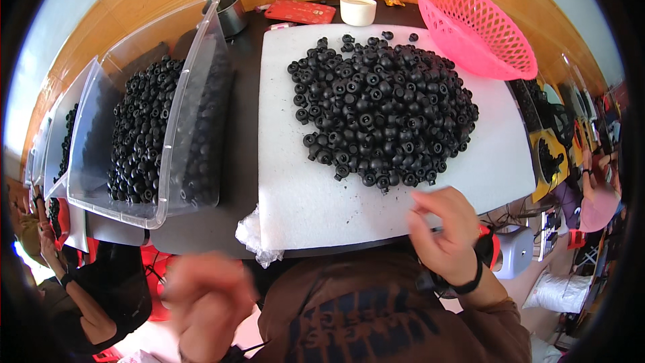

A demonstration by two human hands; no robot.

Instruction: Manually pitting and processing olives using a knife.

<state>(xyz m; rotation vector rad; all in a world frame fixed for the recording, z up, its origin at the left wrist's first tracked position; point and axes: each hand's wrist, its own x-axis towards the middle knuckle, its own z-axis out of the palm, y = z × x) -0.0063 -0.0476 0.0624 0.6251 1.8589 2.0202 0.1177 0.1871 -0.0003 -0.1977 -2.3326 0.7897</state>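
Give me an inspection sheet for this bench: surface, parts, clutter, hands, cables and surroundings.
Surface: white board lying on a dark table, crumpled clear plastic at its near left corner.
Job's things: pile of small black round parts on the board; more in the clear plastic bins at left.
Clutter: pink basket, white cup, red flat packet, metal tin.
Hands: left hand blurred below the table edge; right hand at the board's near edge, fingers curled; contents not visible.
Cables: nothing seen.
Surroundings: other people seated on both sides.
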